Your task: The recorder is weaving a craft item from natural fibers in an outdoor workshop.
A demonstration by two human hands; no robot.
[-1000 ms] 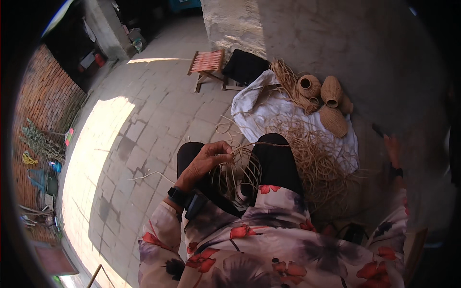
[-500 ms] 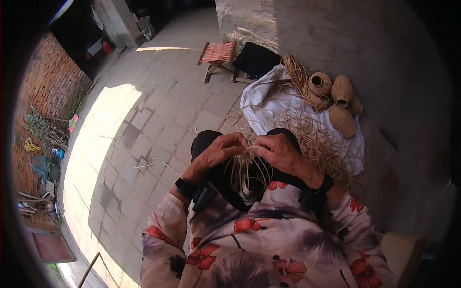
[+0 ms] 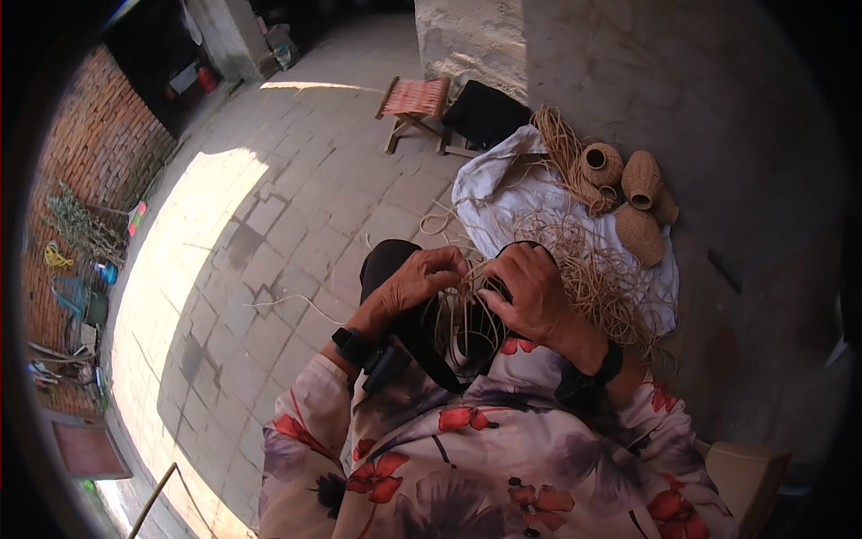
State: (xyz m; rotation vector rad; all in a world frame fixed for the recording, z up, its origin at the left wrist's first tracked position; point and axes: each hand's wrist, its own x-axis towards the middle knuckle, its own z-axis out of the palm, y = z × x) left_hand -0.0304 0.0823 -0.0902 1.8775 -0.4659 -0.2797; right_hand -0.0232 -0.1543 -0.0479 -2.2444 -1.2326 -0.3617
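I hold a loose open framework of pale cane-like strands [image 3: 465, 314] between my knees over my lap. My left hand [image 3: 418, 283] is closed in a pinch on the strands at its top. Beside it, my right hand [image 3: 528, 292] has bent fingers on the same strands, its fingertips partly hidden. A tangled heap of similar strands [image 3: 584, 269] lies just right of my knees on a white cloth [image 3: 485, 193]. A slim dark object [image 3: 723, 271], too small to make out, lies on the floor to the right.
Several woven jar-shaped baskets [image 3: 641, 180] and a long strand bundle [image 3: 561, 148] sit at the cloth's back right. A folding stool [image 3: 413, 99] and black cushion [image 3: 485, 117] stand beyond, by a plastered pillar [image 3: 467, 40]. A brick wall [image 3: 99, 126] with clutter is at left.
My right hand has come from far right, near the dark object on the floor, to the strands beside my left hand. The view has shifted, so the surroundings sit slightly higher and further right.
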